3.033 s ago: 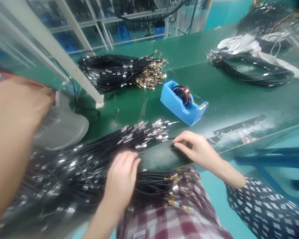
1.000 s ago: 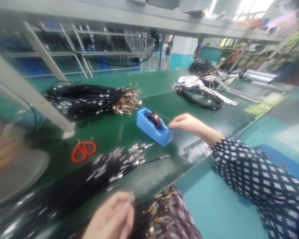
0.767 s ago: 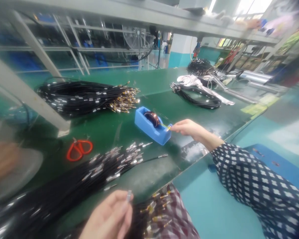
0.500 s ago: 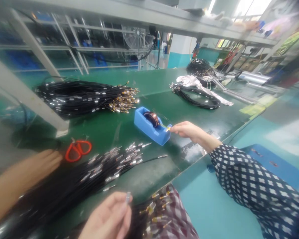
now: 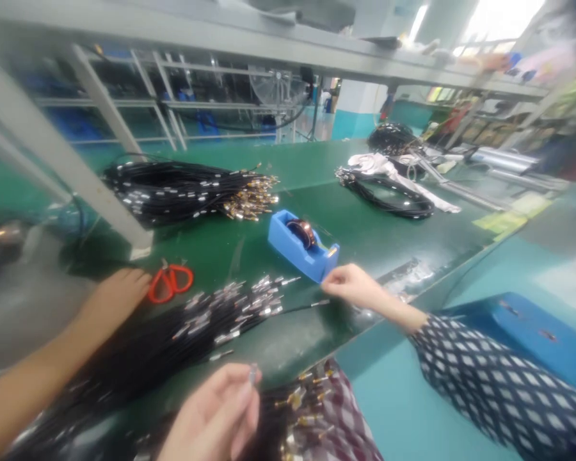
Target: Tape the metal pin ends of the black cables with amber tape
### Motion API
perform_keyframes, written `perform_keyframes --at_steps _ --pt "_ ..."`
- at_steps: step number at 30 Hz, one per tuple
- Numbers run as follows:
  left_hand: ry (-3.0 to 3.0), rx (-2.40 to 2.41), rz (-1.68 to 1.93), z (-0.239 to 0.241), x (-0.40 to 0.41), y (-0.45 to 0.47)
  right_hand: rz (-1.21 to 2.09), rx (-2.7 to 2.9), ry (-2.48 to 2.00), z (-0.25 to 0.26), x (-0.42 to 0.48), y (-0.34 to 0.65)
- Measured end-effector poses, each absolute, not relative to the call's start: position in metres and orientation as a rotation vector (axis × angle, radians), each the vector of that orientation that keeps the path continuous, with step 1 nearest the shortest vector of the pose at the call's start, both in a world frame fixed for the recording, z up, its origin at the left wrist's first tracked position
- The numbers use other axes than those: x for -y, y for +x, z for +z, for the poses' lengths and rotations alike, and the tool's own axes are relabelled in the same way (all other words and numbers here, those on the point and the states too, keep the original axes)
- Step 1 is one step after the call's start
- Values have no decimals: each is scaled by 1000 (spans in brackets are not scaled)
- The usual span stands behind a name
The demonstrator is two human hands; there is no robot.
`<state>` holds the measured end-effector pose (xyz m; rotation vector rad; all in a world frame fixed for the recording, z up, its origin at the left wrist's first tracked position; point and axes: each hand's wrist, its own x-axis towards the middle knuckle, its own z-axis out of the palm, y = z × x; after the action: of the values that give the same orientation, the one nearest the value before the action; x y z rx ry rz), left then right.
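Note:
My left hand (image 5: 216,413) is at the bottom middle, with thumb and fingers pinched on a small metal cable connector (image 5: 253,374). Its cable is hidden behind the hand. My right hand (image 5: 350,285), in a patterned sleeve, is closed in a pinch just below the front of a blue tape dispenser (image 5: 295,246). Anything between its fingertips is too small to make out. A roll of brown tape (image 5: 301,233) sits in the dispenser. Black cables (image 5: 230,314) with silver ends lie on the bench between my hands and the scissors. Cables with gold-coloured ends (image 5: 300,410) rest on a checked cloth (image 5: 350,416).
Another person's hand (image 5: 125,288) reaches in from the left, beside red-handled scissors (image 5: 170,282). Behind lie a big cable bundle (image 5: 187,189) and a smaller cable coil (image 5: 388,198). A metal shelf post (image 5: 110,198) stands at left. A blue stool (image 5: 532,333) is at right.
My right hand has moved down from the dispenser's cutting end to just below its front. My left hand keeps its pinch on the connector. The whole view has shifted a little.

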<state>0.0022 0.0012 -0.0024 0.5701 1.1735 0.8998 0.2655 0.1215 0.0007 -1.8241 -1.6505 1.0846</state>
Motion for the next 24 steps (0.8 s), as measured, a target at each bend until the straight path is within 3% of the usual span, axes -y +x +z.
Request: perform_keyframes --at_steps 5,8,19,24 --pt "651 -1170 980 -4 -5 8 1902 1470 -1312 9 -80 221" --pt "725 -1240 1034 -5 -6 13 2146 1356 -1180 13 -67 206" --pt "1105 -1444 1232 -9 3 22 2296 1068 -1183 9 -58 194" --pt "738 -1334 1146 -4 -4 15 1980 1099 -1226 0 -49 185"
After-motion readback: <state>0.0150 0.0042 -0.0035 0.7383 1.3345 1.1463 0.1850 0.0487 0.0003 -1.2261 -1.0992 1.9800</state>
